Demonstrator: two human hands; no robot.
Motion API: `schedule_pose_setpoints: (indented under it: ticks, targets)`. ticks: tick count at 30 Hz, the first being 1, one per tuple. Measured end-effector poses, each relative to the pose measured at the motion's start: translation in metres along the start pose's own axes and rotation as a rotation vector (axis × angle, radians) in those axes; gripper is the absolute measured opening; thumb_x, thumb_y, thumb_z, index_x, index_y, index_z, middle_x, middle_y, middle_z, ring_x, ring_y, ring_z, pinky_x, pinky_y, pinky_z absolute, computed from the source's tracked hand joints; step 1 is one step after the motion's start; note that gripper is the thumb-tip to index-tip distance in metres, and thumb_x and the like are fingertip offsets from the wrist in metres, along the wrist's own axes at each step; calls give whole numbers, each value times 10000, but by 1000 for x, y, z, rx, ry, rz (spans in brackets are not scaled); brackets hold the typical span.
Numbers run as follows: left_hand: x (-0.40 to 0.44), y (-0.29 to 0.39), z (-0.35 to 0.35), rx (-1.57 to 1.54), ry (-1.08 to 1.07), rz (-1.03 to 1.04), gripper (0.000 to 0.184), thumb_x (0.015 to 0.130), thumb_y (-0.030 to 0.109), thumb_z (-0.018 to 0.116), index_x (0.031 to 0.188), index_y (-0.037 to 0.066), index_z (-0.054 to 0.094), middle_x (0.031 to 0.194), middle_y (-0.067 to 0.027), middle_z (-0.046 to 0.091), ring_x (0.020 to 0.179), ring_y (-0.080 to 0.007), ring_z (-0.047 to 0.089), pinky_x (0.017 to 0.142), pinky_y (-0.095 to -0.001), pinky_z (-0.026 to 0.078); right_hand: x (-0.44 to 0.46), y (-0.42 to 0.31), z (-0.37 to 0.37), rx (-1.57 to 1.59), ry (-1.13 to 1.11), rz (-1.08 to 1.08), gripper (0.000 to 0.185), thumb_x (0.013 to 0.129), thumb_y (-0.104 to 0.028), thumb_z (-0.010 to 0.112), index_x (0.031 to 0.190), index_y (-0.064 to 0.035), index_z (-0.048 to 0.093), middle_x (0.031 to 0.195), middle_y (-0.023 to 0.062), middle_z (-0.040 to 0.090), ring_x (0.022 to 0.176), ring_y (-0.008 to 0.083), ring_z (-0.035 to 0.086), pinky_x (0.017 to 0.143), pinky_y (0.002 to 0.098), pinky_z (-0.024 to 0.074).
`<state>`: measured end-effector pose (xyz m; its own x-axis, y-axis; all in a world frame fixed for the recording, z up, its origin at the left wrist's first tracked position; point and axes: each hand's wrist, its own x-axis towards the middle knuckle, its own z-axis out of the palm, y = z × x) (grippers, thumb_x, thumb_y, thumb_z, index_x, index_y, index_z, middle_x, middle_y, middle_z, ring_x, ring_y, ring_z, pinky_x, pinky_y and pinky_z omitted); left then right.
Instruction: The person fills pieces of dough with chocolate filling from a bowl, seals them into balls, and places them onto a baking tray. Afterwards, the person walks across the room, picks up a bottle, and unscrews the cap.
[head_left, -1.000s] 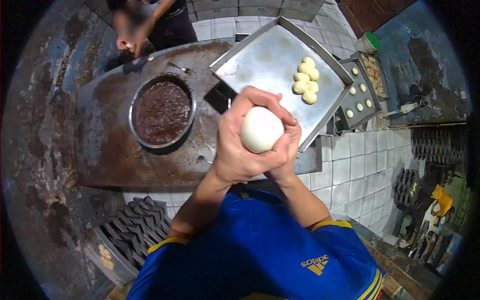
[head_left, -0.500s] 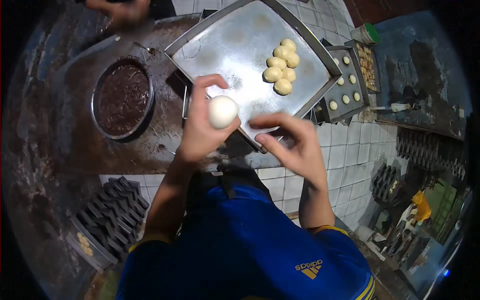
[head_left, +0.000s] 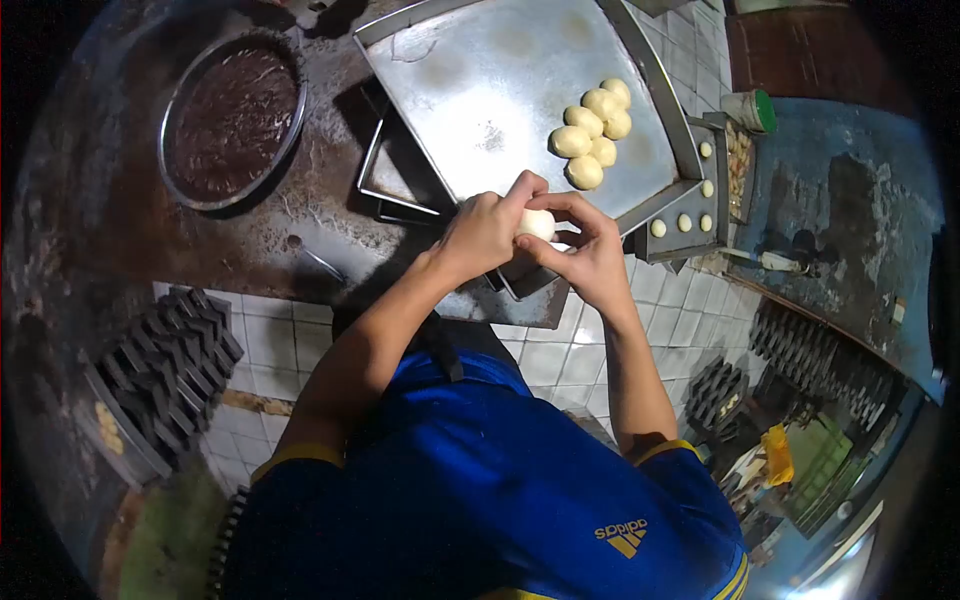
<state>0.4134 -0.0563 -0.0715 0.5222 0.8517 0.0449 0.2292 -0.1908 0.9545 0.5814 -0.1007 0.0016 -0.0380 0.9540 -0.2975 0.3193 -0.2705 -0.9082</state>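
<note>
Between my two hands, over the near corner of a large metal tray (head_left: 480,100), is a white dough ball (head_left: 536,225). My left hand (head_left: 482,235) is closed against its left side, with the fingers partly hidden. The thumb and curved fingers of my right hand (head_left: 590,245) pinch it from the right. Several pale yellow dough balls (head_left: 584,172) lie clustered on the right part of the tray, touching one another.
A round pan of dark brown filling (head_left: 230,120) stands at the left of the worktable (head_left: 240,240), with a utensil (head_left: 322,264) nearer me. Smaller trays with dough balls (head_left: 684,222) and a white bucket with green (head_left: 752,110) are at the right.
My right hand has come back to the dough ball, which moved right and toward the tray's near corner with my left hand. The view has shifted, and the other person's hands are out of sight.
</note>
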Motion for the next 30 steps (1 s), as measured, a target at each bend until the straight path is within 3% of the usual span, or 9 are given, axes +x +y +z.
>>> schedule_pose_setpoints:
  ticks: [3,5,8,13,19,21,23,25,30]
  targets:
    - [3,1,-8,102,-157,-141,693,799,77,799,1383,142,432,986,-273,710,975,-496,703,813,-569,554,6,19,-3,-29,39,7,402,824,-126,865,1194,-47,729,1136,31,703,1045,148,690,867,330,606]
    - [3,-6,-15,213,-177,45,887,791,98,810,1549,163,353,1223,-285,657,1123,-467,666,981,-521,542,20,50,-4,-60,49,-47,396,831,-113,842,1199,-41,717,1148,69,710,1043,175,698,863,343,597]
    - [2,-4,-34,259,-242,-39,906,806,40,764,1604,180,360,1357,-232,578,1250,-417,592,1097,-481,482,37,91,3,-477,28,-183,422,822,-123,817,1219,-55,695,1146,164,694,962,346,700,854,437,577]
    - [2,-24,-44,85,-41,87,656,875,-39,608,1509,77,491,1343,-186,599,1215,-339,627,1073,-408,505,45,91,39,-1159,6,-395,830,977,-445,639,1514,138,393,1609,311,382,1502,456,371,1226,527,334]
    - [5,-30,-47,-188,-38,-52,628,866,-85,517,1481,39,490,1323,-170,637,1234,-250,632,1093,-382,498,52,113,41,-1011,27,-356,917,1021,-574,551,1536,157,351,1651,358,278,1578,438,249,1281,523,239]
    - [7,-30,-47,-218,-27,-62,634,864,-94,503,1483,34,469,1307,-159,638,1232,-236,624,1099,-377,491,62,113,17,-230,-127,-8,926,1035,-594,512,1546,157,337,1667,359,243,1587,422,235,1287,518,222]
    - [5,-30,-46,-299,22,-63,607,850,-72,511,1444,53,495,1228,-163,673,1185,-277,664,1071,-407,518,60,88,26,-284,-15,22,930,1034,-604,498,1548,155,338,1679,336,239,1593,406,226,1286,510,228]
    - [6,-36,-44,-305,24,-35,581,875,-55,485,1448,40,479,1219,-157,668,1179,-245,655,1066,-391,511,59,90,51,-1013,5,-236,924,1037,-599,495,1554,150,331,1685,318,245,1589,409,232,1281,509,241]
    - [-1,-31,-43,-319,-29,-76,585,886,-91,471,1459,26,453,1275,-127,627,1191,-191,603,1091,-340,468,64,112,54,-734,-32,-219,829,1087,-572,419,1586,84,333,1700,284,239,1598,400,211,1293,500,200]
